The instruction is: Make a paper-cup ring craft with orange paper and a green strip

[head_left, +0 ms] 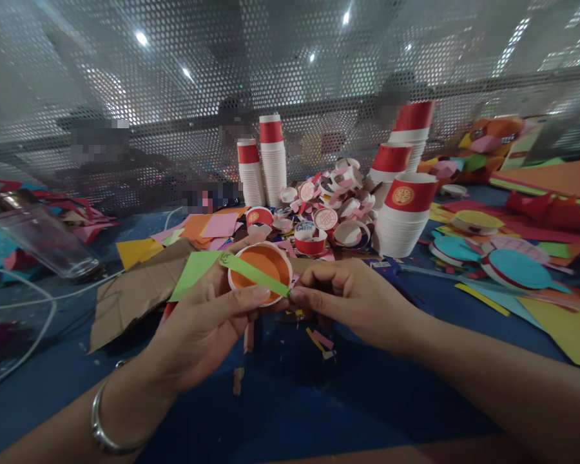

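Near the middle of the view, my left hand (200, 322) is closed round a shallow paper cup piece (249, 278) with a white rim and an orange inside. Its thumb presses on the near edge. A light green paper strip (258, 273) lies slantwise across the piece's opening, with a dark curled mark at its upper left end. My right hand (355, 299) pinches the strip's lower right end between thumb and forefinger, beside the rim. The fingers under the cup piece are partly hidden.
Behind my hands lies a heap of cut cup rings (336, 200), between cup stacks (272, 161) and more stacks (403, 216). Cardboard (135, 290) and a glass bottle (48, 235) are at left. Blue paper discs (519, 269) and coloured sheets (565, 322) lie at right.
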Available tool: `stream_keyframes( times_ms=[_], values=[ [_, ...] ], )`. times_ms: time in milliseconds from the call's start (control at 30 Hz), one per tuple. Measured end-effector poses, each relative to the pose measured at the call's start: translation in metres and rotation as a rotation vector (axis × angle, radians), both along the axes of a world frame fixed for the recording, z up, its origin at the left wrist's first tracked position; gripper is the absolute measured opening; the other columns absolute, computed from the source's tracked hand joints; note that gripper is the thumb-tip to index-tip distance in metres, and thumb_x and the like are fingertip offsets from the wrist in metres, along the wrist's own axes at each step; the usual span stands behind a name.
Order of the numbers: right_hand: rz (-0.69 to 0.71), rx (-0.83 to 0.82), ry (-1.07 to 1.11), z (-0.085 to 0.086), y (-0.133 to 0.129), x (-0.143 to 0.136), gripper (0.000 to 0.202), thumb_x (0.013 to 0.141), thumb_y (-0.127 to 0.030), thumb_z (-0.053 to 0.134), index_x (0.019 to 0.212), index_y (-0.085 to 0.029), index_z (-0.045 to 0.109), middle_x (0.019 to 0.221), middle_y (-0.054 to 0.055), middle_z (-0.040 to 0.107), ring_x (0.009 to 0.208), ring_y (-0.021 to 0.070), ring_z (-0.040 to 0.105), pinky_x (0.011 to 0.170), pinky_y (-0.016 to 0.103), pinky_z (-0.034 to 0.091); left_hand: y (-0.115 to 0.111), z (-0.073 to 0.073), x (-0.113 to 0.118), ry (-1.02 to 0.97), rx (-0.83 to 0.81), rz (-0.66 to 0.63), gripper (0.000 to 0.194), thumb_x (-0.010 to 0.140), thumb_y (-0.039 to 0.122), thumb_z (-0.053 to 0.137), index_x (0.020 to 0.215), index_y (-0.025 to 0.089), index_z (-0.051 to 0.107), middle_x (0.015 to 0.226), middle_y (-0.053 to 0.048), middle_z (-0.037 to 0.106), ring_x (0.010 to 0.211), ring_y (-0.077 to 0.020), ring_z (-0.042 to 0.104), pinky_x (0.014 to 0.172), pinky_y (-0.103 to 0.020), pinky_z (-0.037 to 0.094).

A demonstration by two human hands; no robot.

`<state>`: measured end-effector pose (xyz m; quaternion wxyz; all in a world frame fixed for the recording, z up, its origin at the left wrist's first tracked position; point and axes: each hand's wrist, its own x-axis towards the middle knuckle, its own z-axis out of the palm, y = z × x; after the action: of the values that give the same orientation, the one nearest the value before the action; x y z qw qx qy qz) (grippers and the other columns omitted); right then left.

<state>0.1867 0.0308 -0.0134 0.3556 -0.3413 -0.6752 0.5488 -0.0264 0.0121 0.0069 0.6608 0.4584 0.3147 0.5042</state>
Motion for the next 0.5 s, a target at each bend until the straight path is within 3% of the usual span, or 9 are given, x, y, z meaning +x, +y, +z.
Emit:
stream_keyframes(
  times_ms=[133, 367, 500],
  values=[
    [-0.011, 0.023, -0.01, 0.0, 0.0, 0.001, 0.038, 0.093, -0.051, 0.071, 0.075, -0.019, 0.061, 0.069, -0.003, 0.059, 0.053, 0.0098, 0.056, 0.051, 0.024, 0.045, -0.001, 0.001, 0.001, 0.042, -0.004, 0.037, 0.065, 0.081, 0.006, 0.081, 0.14, 0.027, 0.062, 0.108, -0.003, 0.077, 0.094, -0.0186, 0.075, 0.09, -0.028, 0.064],
    [-0.051, 0.041, -0.033, 0.0, 0.0, 0.004, 0.026, 0.095, -0.041, 0.069, 0.083, -0.018, 0.066, 0.072, -0.002, 0.061, 0.057, 0.0096, 0.056, 0.053, 0.022, 0.043, 0.007, 0.0, 0.001, 0.075, -0.01, 0.127, 0.024, 0.088, 0.018, 0.078, 0.112, 0.018, 0.073, 0.105, -0.006, 0.077, 0.09, -0.0181, 0.073, 0.081, -0.026, 0.065],
    [-0.138, 0.169, -0.085, 0.008, 0.002, 0.006, 0.021, 0.098, -0.035, 0.063, 0.086, -0.018, 0.067, 0.07, -0.003, 0.058, 0.057, 0.0095, 0.051, 0.052, 0.023, 0.04, 0.011, -0.002, -0.003, 0.145, -0.037, 0.164, 0.013, 0.086, 0.021, 0.079, 0.095, 0.015, 0.072, 0.097, -0.007, 0.076, 0.083, -0.0192, 0.072, 0.071, -0.028, 0.065]
  ],
)
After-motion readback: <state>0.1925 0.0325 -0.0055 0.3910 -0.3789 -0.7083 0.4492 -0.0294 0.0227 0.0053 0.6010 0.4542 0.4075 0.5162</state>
